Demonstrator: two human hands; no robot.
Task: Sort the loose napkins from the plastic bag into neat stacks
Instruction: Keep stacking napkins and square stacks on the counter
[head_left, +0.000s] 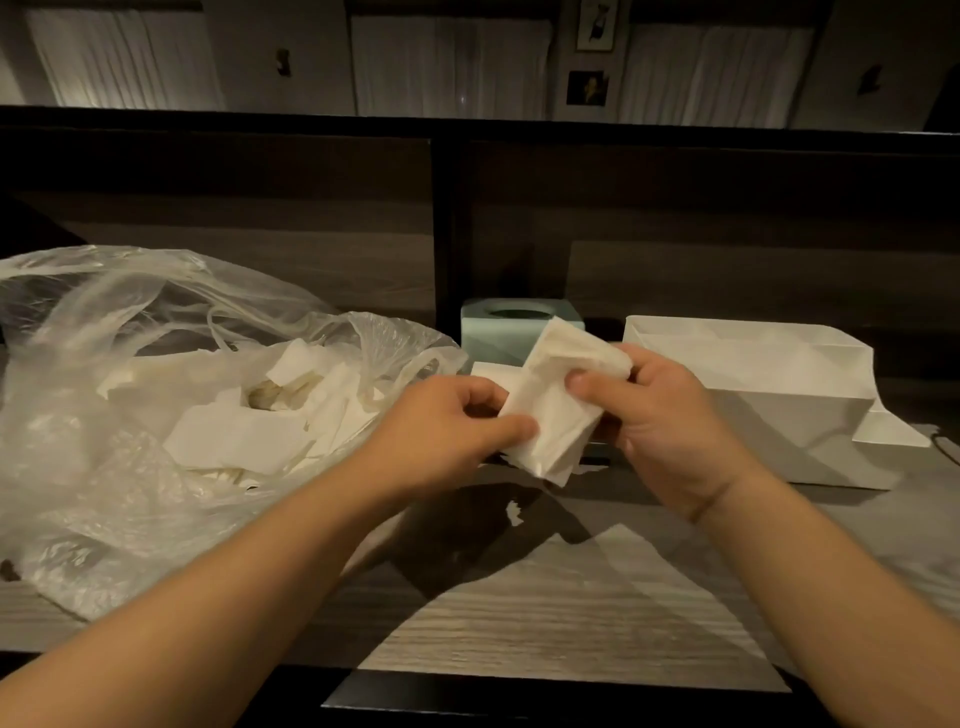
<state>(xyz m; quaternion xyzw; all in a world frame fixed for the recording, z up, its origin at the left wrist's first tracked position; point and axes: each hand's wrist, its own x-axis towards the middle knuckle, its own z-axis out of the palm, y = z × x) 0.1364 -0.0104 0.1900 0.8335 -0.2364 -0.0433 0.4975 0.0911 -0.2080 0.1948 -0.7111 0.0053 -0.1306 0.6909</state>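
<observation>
Step in hand, by judgement: squaring up a small bundle of napkins (558, 402) lifted clear of the wooden tabletop (545, 613), ahead of stacking. Held between both hands, tilted, upper end toward the pale green tissue box (519, 325), lower end hanging free over the tabletop.

Left hand (447, 431): fingers curled, thumb pressed on the near face of the bundle at its lower left edge, remaining fingers tucked behind and hidden. Right hand (670, 426): thumb laid across the front at mid-height, fingers wrapped round the upper right edge; fingertips behind the paper not visible.

Next move, by judgement: align the edges, then set the bundle flat on the low white stack (493, 370) just behind the left hand, or in the white paper box (753, 384) to the right; which destination cannot be told.

Remaining supply: many loose napkins (249, 426) lying crumpled in the open plastic bag (104, 467) at the left, well short of completion.
</observation>
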